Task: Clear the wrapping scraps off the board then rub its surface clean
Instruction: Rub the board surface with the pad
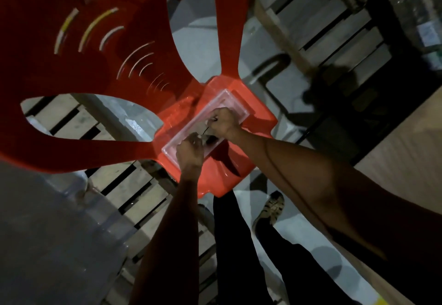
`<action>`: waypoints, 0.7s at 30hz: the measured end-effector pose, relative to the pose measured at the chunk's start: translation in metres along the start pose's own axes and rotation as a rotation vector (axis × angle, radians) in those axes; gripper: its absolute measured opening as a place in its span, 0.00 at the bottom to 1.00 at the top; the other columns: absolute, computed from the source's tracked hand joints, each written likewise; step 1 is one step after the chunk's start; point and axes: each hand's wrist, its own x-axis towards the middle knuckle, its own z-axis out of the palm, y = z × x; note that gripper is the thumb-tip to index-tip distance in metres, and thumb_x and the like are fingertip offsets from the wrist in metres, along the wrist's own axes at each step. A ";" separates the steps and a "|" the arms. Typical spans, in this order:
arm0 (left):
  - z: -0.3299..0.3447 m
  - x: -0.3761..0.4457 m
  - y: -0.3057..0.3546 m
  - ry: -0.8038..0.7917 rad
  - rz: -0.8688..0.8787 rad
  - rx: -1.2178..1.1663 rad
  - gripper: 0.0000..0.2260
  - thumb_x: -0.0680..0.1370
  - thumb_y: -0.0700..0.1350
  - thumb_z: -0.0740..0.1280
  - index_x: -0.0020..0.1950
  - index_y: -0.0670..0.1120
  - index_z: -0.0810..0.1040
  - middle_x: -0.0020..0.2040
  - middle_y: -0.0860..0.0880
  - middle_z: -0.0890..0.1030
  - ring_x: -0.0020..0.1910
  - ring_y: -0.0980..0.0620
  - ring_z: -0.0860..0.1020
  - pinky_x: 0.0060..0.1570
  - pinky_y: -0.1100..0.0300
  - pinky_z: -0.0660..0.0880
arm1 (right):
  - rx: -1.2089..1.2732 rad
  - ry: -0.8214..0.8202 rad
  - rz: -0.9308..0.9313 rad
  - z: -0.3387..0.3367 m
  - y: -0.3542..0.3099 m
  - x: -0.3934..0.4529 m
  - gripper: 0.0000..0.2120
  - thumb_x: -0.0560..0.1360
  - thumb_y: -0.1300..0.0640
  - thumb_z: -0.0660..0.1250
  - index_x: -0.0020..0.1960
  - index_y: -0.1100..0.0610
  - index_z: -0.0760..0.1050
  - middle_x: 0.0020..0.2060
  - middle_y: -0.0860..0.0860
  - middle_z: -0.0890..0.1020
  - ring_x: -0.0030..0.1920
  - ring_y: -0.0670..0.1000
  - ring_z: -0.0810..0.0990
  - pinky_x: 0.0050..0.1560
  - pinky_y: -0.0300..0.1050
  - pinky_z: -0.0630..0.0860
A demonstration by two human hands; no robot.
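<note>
Board (191, 123): pale, rectangular, lay on red chair (239, 161) seat. Left hand (190, 150) pinched clear wrapping scrap (203, 138) at near end; right hand (223, 120) gripped a dark strand at far end.

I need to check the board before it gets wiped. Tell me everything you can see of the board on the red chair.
The board is a pale, translucent-looking rectangular slab with a raised rim, lying flat and diagonal on the red chair seat. The left hand is at its near end, the right hand over its far half. Clear wrapping and a thin dark strand lie between them. The dim light hides finer detail.
</note>
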 end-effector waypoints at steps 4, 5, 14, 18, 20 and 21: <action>-0.013 -0.037 0.025 0.238 0.075 -0.391 0.24 0.84 0.60 0.56 0.54 0.44 0.83 0.45 0.44 0.87 0.42 0.46 0.86 0.45 0.49 0.83 | 0.299 0.055 0.029 -0.025 -0.012 -0.030 0.15 0.72 0.70 0.70 0.54 0.55 0.80 0.47 0.54 0.84 0.47 0.51 0.82 0.43 0.38 0.78; -0.018 -0.048 0.032 0.273 0.051 -0.466 0.23 0.84 0.61 0.56 0.53 0.45 0.82 0.43 0.45 0.86 0.38 0.47 0.85 0.42 0.50 0.83 | 0.381 0.049 0.033 -0.034 -0.015 -0.040 0.18 0.71 0.71 0.70 0.57 0.55 0.79 0.47 0.55 0.83 0.47 0.53 0.82 0.42 0.39 0.77; -0.082 -0.121 0.120 0.313 0.118 -0.712 0.20 0.85 0.57 0.61 0.60 0.42 0.82 0.55 0.46 0.84 0.54 0.48 0.80 0.46 0.62 0.73 | 0.622 0.007 -0.209 -0.138 -0.024 -0.174 0.14 0.75 0.74 0.65 0.56 0.63 0.83 0.47 0.53 0.84 0.41 0.41 0.83 0.45 0.35 0.80; -0.104 -0.182 0.167 -0.174 0.273 -0.779 0.17 0.85 0.54 0.60 0.60 0.45 0.83 0.52 0.49 0.87 0.49 0.54 0.85 0.42 0.62 0.80 | 0.699 0.023 -0.291 -0.172 -0.019 -0.244 0.15 0.77 0.73 0.64 0.57 0.60 0.82 0.46 0.50 0.85 0.42 0.40 0.83 0.44 0.34 0.79; -0.106 -0.215 0.183 -0.286 0.310 -0.800 0.17 0.85 0.52 0.62 0.61 0.42 0.83 0.53 0.45 0.87 0.52 0.49 0.85 0.45 0.60 0.81 | 0.776 0.058 -0.323 -0.183 -0.011 -0.277 0.15 0.77 0.73 0.65 0.56 0.58 0.83 0.48 0.51 0.85 0.46 0.44 0.84 0.47 0.38 0.80; -0.105 -0.232 0.189 -0.328 0.322 -0.830 0.17 0.84 0.52 0.63 0.62 0.41 0.83 0.54 0.42 0.87 0.52 0.46 0.85 0.46 0.59 0.81 | 0.816 0.081 -0.340 -0.188 -0.004 -0.293 0.15 0.77 0.73 0.65 0.55 0.57 0.83 0.49 0.53 0.86 0.49 0.47 0.84 0.50 0.42 0.81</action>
